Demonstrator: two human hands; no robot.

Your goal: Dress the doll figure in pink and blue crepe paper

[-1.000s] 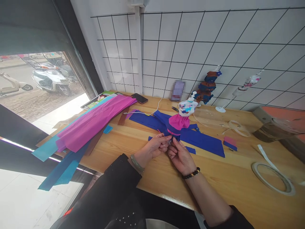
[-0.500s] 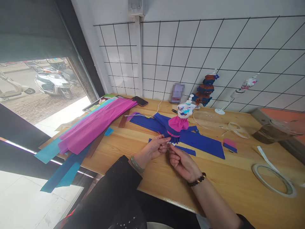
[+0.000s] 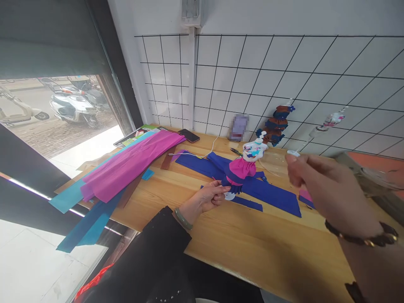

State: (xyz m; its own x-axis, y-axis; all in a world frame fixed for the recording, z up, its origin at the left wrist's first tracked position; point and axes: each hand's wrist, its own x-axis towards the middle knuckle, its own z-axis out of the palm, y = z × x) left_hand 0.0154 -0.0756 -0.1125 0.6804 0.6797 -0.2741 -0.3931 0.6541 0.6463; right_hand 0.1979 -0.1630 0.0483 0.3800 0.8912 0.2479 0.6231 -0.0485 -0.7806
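My left hand (image 3: 212,196) is closed on the lower end of a small gathered decoration, tilted to the right. This decoration (image 3: 241,168) has a blue ruffled bottom, a pink and blue middle and a white patterned top with a white curl. A white round piece (image 3: 229,196) shows under the ruffle beside my fingertips. My right hand (image 3: 318,181) is raised away at the right, fingers curled together and slightly blurred; whatever they hold is hidden. Just past its fingertips appears a white disc base (image 3: 293,153). Blue strips (image 3: 274,195) lie beneath the decoration.
Pink sheets (image 3: 126,168) and teal strips (image 3: 91,227) overhang the table's left edge. A phone (image 3: 190,135) lies at the back. Against the grid wall stand a brown-and-blue ruffled decoration (image 3: 276,126) and a white one (image 3: 331,121). An orange-lined box (image 3: 378,162) is at right.
My right hand has left the underside of the decoration and moved right and up over the table. My left hand keeps its hold. The view has shifted slightly.
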